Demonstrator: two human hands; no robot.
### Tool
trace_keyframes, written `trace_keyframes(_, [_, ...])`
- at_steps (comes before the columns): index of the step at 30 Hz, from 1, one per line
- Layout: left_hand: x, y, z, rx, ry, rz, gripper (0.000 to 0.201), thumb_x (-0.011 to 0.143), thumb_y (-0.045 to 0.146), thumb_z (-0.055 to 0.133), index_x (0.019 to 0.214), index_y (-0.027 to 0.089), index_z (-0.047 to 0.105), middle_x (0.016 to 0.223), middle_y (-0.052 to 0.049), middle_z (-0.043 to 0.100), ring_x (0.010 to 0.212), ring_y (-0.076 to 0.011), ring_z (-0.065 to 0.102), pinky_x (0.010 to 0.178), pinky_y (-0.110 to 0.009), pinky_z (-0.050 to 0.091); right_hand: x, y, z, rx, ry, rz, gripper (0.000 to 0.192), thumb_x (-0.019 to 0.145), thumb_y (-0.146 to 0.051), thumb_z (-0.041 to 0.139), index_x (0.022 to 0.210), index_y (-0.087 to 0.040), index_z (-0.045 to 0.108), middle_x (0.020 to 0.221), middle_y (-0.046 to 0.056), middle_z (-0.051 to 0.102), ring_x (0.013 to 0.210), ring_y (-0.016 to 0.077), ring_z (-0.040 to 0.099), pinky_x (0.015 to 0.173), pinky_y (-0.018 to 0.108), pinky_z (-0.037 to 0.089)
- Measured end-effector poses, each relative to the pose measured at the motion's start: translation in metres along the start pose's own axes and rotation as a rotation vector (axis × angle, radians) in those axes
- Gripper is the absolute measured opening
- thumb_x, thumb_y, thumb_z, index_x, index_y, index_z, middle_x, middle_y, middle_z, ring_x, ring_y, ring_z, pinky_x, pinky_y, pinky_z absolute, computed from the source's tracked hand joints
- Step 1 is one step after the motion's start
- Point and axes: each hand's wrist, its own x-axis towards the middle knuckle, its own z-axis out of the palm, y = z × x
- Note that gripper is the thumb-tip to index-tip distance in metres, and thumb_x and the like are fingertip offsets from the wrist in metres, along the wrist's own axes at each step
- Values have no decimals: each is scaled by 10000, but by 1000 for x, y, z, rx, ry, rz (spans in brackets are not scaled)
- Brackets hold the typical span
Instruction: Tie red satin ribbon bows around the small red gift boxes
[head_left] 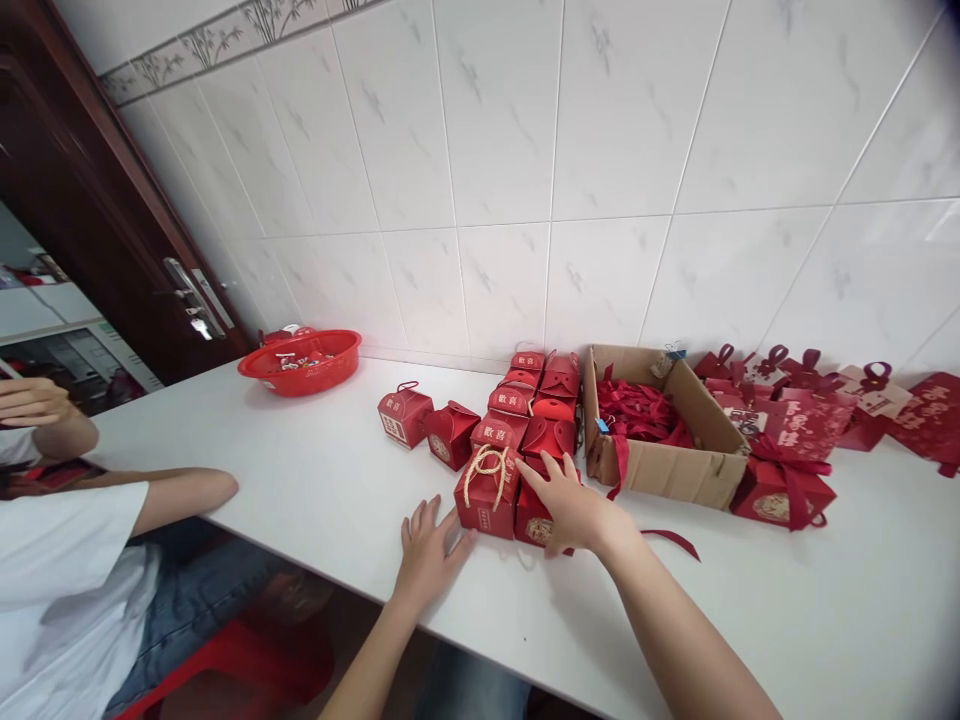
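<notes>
Resting flat & open on the white table [315, 480], left hand [426, 545] touches the rope-handled red gift box [487, 492]; right hand [571, 512], fingers spread, covers its neighbour box [534, 522]. Probably light, crushable card — grip sides or rope loop.

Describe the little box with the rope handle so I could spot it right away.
Start at the open brown cardboard carton on the white table; left of it stand two rows of small red paper gift boxes. At the near end, touching the person's left hand, is the red box with a beige twisted rope handle, unlike its neighbours.
</notes>
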Motion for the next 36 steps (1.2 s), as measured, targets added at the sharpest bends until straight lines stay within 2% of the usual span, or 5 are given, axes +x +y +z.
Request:
trace_keyframes(14, [1,-7,-1,-218,134,130,335,813,480,575,1009,251,720,1310,-92,538,1288,-328,389,1044,-507,369,-4,4,2,-86,-17,-96,997,751,-51,547,1485,-402,-30,1572,138,17,1407,442,55,813,453,515])
trace_keyframes(22, [-5,-14,0,-526,187,131,877,521,614,772,1223,140,545,1270,-194,518,1260,-383,407,1061,-553,327,-15,-18,9,-173,-36,-141,982,735,-7,540,1508,-318,20,1562,182,45,1395,464,63,843,484,511])
trace_keyframes(26, [-6,-19,-8,-741,177,128,866,665,877,313,1064,156,579,1141,-183,597,1115,-344,554,938,-502,461,-15,-15,11,-170,-26,-184,949,744,-3,507,1505,-343,52,1561,169,75,1392,470,92,810,493,524])
trace_keyframes(29, [9,-22,-20,-775,230,44,741,846,713,58,1077,181,519,1074,-151,607,993,-270,624,794,-425,532,-16,-8,9,-108,-11,-231,876,790,-115,541,1508,-324,85,1561,152,109,1404,431,118,905,524,473])
trace_keyframes(36, [92,-20,-48,-479,192,18,726,760,430,622,1405,268,330,810,23,531,656,-138,562,681,-302,490,-56,19,-6,87,131,-351,677,867,-364,512,1486,-295,248,1544,76,226,1409,299,227,1036,460,399])
